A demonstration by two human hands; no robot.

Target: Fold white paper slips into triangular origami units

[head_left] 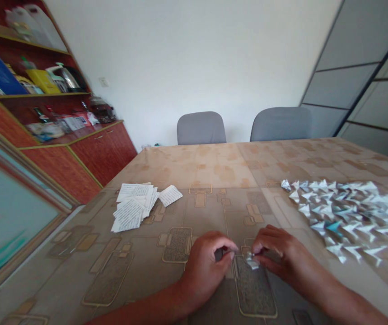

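Folded paper, small and whitish, is held low in the frame, right of centre, clamped between the thumb and fingers of the right hand; whether the table is touched by it cannot be told. The thumb and fingertips of the left hand are held close together beside it; whether anything is pinched there cannot be told.

The table is covered by a brown patterned cover. It is backed by two grey chairs and a white wall. The upper left is filled by a reddish shelf unit, the upper right by grey panels.

The far table edge is seen across mid-frame, and the left edge is slanted down to the lower left corner. Printed paper slips are piled left of centre, well apart from the left hand. Folded pieces are spread at the right, separated from the right hand by a strip of cover. A wider stretch of cover is left between slips and pieces.
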